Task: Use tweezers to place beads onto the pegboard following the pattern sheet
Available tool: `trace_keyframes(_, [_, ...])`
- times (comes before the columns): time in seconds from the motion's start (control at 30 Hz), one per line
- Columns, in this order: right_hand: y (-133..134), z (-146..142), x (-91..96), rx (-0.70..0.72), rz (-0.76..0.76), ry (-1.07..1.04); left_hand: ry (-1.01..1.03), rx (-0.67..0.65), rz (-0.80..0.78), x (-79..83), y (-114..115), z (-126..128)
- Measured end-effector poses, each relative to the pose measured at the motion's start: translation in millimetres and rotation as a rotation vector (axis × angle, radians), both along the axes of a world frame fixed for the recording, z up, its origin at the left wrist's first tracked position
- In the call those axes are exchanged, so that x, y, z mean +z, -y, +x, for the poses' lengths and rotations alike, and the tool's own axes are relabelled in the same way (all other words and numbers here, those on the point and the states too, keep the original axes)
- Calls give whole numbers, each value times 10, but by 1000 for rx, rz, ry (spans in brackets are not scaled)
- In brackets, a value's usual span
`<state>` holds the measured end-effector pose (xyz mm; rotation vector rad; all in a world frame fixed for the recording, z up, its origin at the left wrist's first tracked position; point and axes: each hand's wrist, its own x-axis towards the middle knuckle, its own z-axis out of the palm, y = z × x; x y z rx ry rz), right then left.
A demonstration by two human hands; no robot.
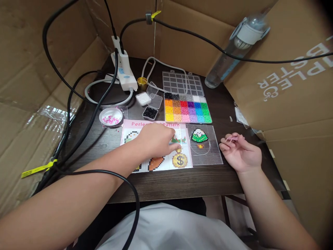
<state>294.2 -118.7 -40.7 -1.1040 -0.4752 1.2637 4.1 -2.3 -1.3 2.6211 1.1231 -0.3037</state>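
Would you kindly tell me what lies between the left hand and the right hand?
In the head view, between the left hand and right hand lie part of the pattern sheet, then the pegboard bearing a green-and-white bead figure.

Your head camera looks forward and down, over your shirt (166,229) and onto the tabletop (182,182). You get a near view from your own side, with cardboard walls (299,146) to left and right.

Brown cardboard panels (187,48) enclose the dark wood-grain desk (179,182) at left, back and right. Slanted white lettering (293,71) marks the right panel; clear tape (58,116) glints on the left one. Dark frame bars (225,211) show below the desk's front edge.
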Motion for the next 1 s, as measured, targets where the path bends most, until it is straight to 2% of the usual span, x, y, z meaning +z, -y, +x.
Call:
trace_keyframes(0.3, [-29,-28,25,3,-24,221,2,5,9,-12,-1,-1])
trace_keyframes(1.0, [-11,-47,38,3,3,156,8,19,2,-24,-4,-4])
